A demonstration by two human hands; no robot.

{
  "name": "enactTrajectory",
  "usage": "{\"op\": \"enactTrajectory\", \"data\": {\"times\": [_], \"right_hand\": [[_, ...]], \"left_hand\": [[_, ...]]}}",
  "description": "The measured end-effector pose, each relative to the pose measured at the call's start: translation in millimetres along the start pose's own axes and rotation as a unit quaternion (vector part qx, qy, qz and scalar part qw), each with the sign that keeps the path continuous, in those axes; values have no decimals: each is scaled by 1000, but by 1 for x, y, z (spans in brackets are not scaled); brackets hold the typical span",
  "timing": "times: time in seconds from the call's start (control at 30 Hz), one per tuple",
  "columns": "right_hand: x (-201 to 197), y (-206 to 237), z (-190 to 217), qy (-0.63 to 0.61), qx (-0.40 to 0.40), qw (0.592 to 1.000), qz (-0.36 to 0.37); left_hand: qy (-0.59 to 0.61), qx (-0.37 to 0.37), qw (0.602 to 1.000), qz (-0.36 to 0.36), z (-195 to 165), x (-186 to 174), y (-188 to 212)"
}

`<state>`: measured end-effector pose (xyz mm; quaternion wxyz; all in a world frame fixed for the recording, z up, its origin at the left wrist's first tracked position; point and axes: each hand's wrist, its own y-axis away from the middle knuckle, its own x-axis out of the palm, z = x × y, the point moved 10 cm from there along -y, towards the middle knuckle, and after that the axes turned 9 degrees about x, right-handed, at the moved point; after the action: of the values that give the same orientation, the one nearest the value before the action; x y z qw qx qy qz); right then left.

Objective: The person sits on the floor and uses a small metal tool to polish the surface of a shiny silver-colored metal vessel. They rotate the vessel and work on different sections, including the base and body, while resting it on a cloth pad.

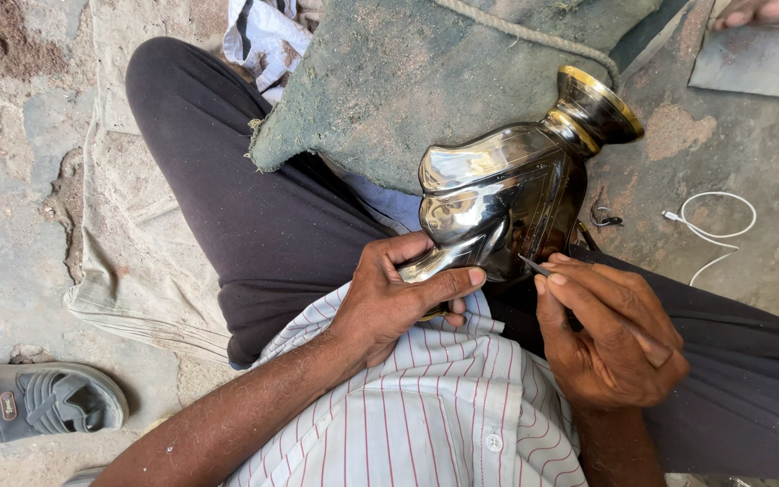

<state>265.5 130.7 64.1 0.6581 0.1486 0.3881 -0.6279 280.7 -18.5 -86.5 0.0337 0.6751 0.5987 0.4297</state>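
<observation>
A shiny metal vase [507, 189] with a flared, gold-rimmed mouth lies tilted across my lap, its mouth pointing to the upper right. My left hand [398, 293] grips the vase's lower end, thumb across the polished metal. My right hand [610, 338] pinches a thin pointed metal tool [534, 265], whose tip touches the dark side of the vase. The tool's handle is hidden in my fingers.
A dusty green cushion [407, 72] with a rope lies behind the vase. A white cable [714, 225] curls on the concrete floor at right. A grey sandal [42, 399] sits at lower left. Another person's toes [759, 11] show at the top right, by a metal sheet [759, 63].
</observation>
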Motion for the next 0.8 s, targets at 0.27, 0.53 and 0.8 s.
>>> {"op": "enactTrajectory", "data": {"times": [0.27, 0.53, 0.8], "right_hand": [[-1, -3, 1, 7, 14, 1000, 7], [0, 1, -1, 2, -4, 999, 34], [1, 6, 1, 23, -15, 998, 49]], "left_hand": [[-10, -4, 1000, -3, 0, 0, 0], [-2, 0, 1000, 1, -2, 0, 0], [5, -8, 1000, 1, -1, 1, 1]]}}
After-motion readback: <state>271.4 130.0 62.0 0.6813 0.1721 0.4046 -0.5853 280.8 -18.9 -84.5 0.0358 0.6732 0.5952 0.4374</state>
